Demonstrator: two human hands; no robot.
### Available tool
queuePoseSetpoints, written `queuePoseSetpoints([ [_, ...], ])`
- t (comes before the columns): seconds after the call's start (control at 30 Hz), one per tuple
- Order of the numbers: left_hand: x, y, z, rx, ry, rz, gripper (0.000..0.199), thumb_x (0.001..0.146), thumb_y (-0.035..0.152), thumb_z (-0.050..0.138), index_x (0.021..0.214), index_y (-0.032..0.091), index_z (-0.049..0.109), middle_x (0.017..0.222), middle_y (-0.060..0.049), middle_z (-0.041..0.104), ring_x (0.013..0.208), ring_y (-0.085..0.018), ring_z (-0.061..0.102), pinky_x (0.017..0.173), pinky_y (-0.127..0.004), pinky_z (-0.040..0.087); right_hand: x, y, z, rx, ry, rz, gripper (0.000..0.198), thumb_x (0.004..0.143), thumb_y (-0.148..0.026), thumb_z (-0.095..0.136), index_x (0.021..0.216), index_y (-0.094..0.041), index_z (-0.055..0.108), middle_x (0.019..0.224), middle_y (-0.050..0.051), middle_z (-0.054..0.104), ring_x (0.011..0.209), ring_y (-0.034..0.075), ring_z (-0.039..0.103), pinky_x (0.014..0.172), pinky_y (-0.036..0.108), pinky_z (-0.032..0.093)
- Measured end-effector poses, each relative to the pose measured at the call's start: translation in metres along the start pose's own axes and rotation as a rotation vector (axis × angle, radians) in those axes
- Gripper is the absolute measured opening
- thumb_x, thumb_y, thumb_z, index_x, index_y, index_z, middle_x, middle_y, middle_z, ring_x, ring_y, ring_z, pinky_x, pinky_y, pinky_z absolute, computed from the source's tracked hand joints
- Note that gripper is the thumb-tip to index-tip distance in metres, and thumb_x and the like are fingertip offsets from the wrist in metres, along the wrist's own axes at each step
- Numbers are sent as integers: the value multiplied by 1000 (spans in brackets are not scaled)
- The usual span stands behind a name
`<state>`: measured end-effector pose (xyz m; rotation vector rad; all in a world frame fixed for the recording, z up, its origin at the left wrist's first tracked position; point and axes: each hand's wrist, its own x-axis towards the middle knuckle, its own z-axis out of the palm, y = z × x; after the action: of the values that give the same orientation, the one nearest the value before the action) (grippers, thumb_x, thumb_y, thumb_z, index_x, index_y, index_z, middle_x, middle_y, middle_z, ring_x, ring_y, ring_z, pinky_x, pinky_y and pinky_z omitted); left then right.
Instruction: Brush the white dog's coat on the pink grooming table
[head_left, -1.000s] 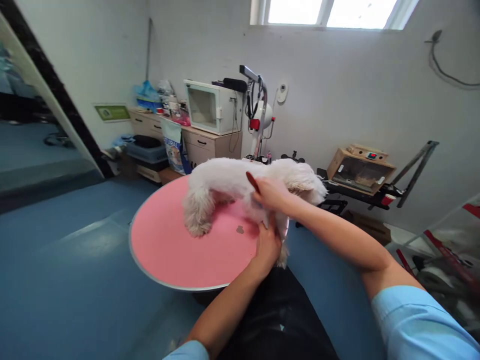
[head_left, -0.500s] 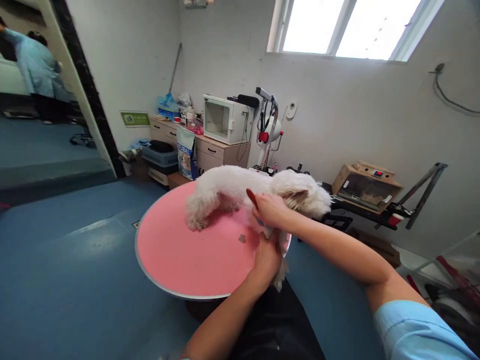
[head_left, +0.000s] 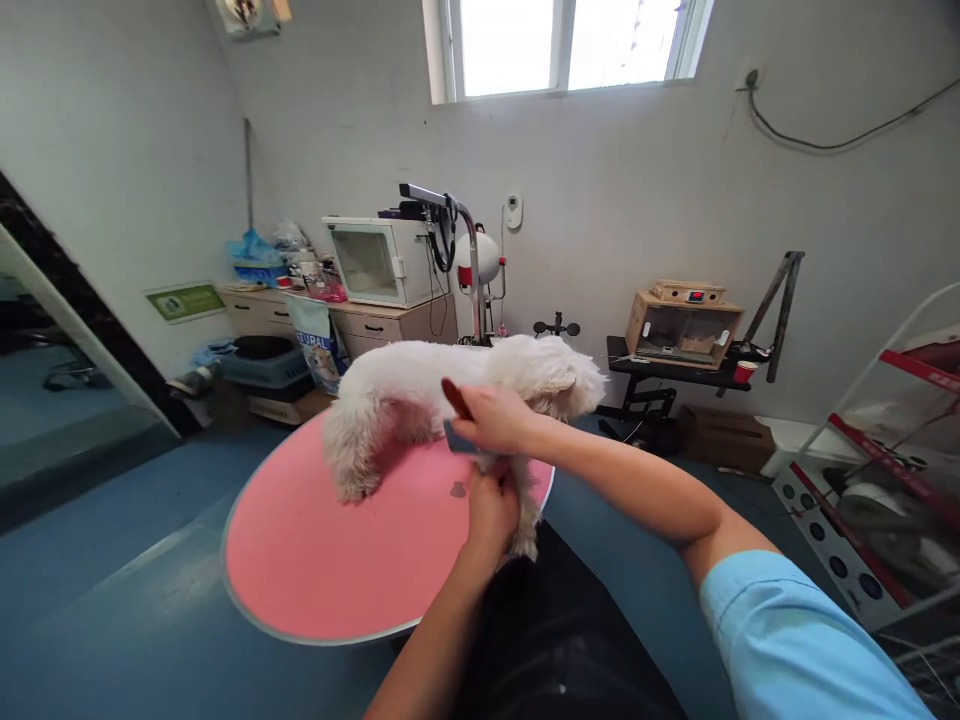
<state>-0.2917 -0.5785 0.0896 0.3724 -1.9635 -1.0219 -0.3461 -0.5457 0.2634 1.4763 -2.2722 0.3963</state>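
Note:
A white dog (head_left: 420, 372) stands on a round pink table (head_left: 322, 570), its head toward the right. My right hand (head_left: 501, 418) is closed around a slicker brush (head_left: 456, 398) with a brown wooden handle; its grey-blue head is close to the fur of the dog's foreleg. Just below, my left hand (head_left: 491, 515) is wrapped round what looks like a front leg, partly hidden by my fingers. The other foreleg (head_left: 525, 535) hangs at the table's near edge beside that hand.
Behind the table, a grooming arm (head_left: 478, 270) rises near a white cabinet (head_left: 367, 262) on drawers. A wooden box with a glass front (head_left: 682, 330) sits on a black stand at the right. A red-and-white rack (head_left: 855, 530) is at far right. A pet carrier (head_left: 266, 365) lies back left.
My view has turned to the right, so the dog and table sit further left. Both hands keep their holds; the brush head now shows more clearly beside the foreleg.

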Motion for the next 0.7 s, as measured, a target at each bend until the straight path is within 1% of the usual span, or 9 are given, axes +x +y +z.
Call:
queuePoseSetpoints([
  [0.07,2,0,1,-18,6,11,42,81,11,45,111,16,74,101,-14,65,97,-27,62,91,-46,52,-2,2,3,10,-14,19,24,94,-31,45,106,-15,58,104,9,66,85,20,62,69,28,42],
  [0.17,4,1,4,-38,14,11,41,81,12,45,110,18,74,104,-13,65,100,-26,62,94,-45,51,-3,4,5,27,135,69,28,97,-33,39,112,-16,56,112,9,65,93,20,61,72,28,42],
  [0.3,0,1,10,6,14,7,38,81,13,47,105,19,76,103,-13,65,98,-27,63,92,-46,52,0,13,2,59,-14,38,25,95,-34,46,108,-16,57,105,8,66,87,19,62,69,27,42],
  [0.4,-3,0,15,33,34,16,39,81,12,48,108,20,75,111,-13,64,103,-27,61,96,-47,50,0,21,-1,17,181,95,27,99,-32,37,112,-16,55,114,10,63,97,20,61,74,28,42],
  [0.43,-3,0,16,39,30,18,38,81,12,48,107,20,76,111,-13,64,104,-27,61,96,-47,50,-2,23,-1,28,191,74,28,99,-33,37,112,-16,55,113,10,63,97,20,61,74,28,42],
  [0.5,-3,1,18,51,10,19,38,81,12,48,105,20,76,105,-13,64,100,-27,61,92,-46,52,-5,25,0,72,71,11,26,96,-36,44,106,-17,57,104,7,66,89,19,62,70,26,41],
  [0.57,-1,2,19,64,3,17,39,81,12,48,107,20,75,100,-12,62,96,-26,62,90,-45,53,-9,26,3,91,-7,20,24,94,-36,48,103,-16,58,101,7,67,82,18,62,66,26,40],
  [0.67,2,5,21,78,15,20,39,81,12,47,108,19,75,100,-12,62,95,-26,61,89,-45,53,-15,29,6,91,147,99,27,98,-35,39,108,-17,57,110,9,65,89,18,62,69,27,39],
  [0.7,3,5,21,82,11,23,37,81,12,47,103,18,76,98,-12,62,94,-26,61,88,-44,53,-16,30,6,107,148,79,28,98,-37,39,107,-17,57,110,8,65,90,18,62,69,26,39],
])
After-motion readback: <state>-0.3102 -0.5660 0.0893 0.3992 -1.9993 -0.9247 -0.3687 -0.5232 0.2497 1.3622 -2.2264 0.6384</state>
